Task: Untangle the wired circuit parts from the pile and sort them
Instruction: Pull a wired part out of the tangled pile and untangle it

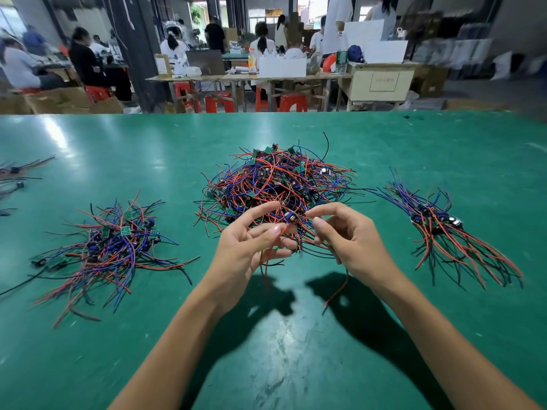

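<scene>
Both hands pinch one wired part (291, 217) at the tangled pile's near edge, left hand (251, 247) and right hand (352, 241) closed on its leads; sorted bundles flank them on the desk (296, 335), but the central pile (278, 184) remains large.

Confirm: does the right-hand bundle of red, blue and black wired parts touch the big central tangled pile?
Apart. Head view shows bare green table between right-hand bundle and central pile.

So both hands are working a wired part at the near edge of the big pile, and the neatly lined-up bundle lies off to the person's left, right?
Not quite. The head view shows the lined-up bundle to the person's right; a looser heap lies left.
</scene>
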The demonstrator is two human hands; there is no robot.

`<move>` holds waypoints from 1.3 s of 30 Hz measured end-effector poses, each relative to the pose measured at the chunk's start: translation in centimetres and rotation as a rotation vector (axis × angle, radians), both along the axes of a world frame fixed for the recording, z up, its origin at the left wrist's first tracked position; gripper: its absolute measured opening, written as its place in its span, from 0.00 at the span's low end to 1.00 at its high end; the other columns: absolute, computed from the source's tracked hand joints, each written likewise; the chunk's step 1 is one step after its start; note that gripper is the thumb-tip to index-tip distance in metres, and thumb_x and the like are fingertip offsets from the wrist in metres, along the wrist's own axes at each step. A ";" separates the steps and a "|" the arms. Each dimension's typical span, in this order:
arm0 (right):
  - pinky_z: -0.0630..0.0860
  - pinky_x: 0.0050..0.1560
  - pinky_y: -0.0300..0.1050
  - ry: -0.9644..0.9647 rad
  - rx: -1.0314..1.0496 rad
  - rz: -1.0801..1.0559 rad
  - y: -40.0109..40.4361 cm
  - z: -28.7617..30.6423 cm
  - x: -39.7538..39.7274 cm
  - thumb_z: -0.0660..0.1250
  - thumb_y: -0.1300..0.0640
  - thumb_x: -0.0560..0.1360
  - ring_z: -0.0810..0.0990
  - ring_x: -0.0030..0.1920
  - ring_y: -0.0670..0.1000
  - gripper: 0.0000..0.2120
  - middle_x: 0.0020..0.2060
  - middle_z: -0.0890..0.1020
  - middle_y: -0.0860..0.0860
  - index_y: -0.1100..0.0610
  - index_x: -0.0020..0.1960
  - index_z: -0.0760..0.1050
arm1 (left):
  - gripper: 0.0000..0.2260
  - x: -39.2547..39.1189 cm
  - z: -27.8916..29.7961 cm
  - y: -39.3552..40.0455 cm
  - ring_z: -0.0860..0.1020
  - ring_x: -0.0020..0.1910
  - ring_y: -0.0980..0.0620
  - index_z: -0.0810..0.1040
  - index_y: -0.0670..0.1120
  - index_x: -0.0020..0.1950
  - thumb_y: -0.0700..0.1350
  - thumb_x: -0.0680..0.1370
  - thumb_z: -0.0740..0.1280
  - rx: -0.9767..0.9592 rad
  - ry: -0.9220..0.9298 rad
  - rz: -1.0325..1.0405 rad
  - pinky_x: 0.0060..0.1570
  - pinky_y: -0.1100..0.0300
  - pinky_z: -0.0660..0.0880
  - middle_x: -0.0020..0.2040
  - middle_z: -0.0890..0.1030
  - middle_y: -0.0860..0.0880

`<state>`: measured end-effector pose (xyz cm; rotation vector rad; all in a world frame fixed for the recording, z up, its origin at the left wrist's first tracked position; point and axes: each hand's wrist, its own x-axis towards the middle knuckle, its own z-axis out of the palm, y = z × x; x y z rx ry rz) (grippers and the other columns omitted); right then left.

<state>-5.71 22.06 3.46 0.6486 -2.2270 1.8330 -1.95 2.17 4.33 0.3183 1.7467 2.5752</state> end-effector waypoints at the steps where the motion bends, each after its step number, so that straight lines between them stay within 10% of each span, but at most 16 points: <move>1: 0.67 0.30 0.28 -0.008 -0.002 0.007 0.0 0.0 0.0 0.67 0.54 0.79 0.76 0.27 0.40 0.05 0.32 0.82 0.50 0.46 0.52 0.81 | 0.20 0.0 0.0 0.0 0.84 0.39 0.50 0.76 0.44 0.66 0.38 0.74 0.69 0.001 -0.004 -0.001 0.40 0.61 0.81 0.49 0.86 0.41; 18: 0.71 0.31 0.36 -0.300 -0.018 0.163 -0.1 0.9 0.9 0.69 0.58 0.79 0.75 0.29 0.48 0.02 0.37 0.86 0.55 0.54 0.51 0.76 | 0.15 -0.4 -0.4 -0.1 0.84 0.54 0.50 0.76 0.44 0.58 0.52 0.76 0.67 -0.030 -0.066 0.052 0.51 0.60 0.79 0.58 0.85 0.45; 22: 0.72 0.32 0.36 -0.229 0.100 0.015 0.6 0.6 0.4 0.69 0.57 0.80 0.77 0.29 0.45 0.02 0.36 0.87 0.52 0.51 0.50 0.78 | 0.13 -0.9 1.3 -3.0 0.84 0.39 0.54 0.75 0.46 0.56 0.51 0.77 0.67 0.152 -0.020 0.302 0.43 0.64 0.80 0.48 0.87 0.48; 25: 0.76 0.40 0.40 -0.094 0.415 -0.021 1.9 0.9 0.2 0.71 0.51 0.78 0.81 0.35 0.47 0.02 0.38 0.86 0.47 0.45 0.50 0.79 | 0.10 -0.8 1.5 -7.6 0.80 0.39 0.52 0.77 0.45 0.62 0.45 0.82 0.68 -0.256 0.146 0.937 0.45 0.57 0.80 0.49 0.85 0.46; 28: 0.75 0.45 0.40 -0.142 0.738 0.113 3.7 1.6 0.0 0.76 0.45 0.73 0.77 0.36 0.48 0.10 0.45 0.83 0.43 0.39 0.53 0.80 | 0.22 -0.9 -0.5 -10.9 0.72 0.66 0.39 0.71 0.44 0.73 0.45 0.80 0.68 -1.012 -0.020 1.423 0.64 0.44 0.68 0.70 0.71 0.38; 32: 0.75 0.52 0.37 -0.242 0.901 0.302 5.0 2.0 0.1 0.79 0.46 0.69 0.77 0.48 0.45 0.18 0.53 0.75 0.45 0.37 0.57 0.81 | 0.41 -0.7 -2.3 -10.4 0.45 0.80 0.38 0.50 0.37 0.81 0.46 0.76 0.71 -1.278 -0.512 1.195 0.75 0.38 0.49 0.81 0.43 0.35; 39: 0.75 0.64 0.40 -0.315 0.807 0.355 6.1 2.3 0.1 0.72 0.69 0.75 0.78 0.58 0.49 0.19 0.58 0.75 0.51 0.44 0.53 0.86 | 0.23 -1.2 -2.1 -6.8 0.55 0.77 0.41 0.71 0.44 0.71 0.45 0.77 0.69 -1.364 -0.138 1.119 0.71 0.40 0.54 0.78 0.58 0.39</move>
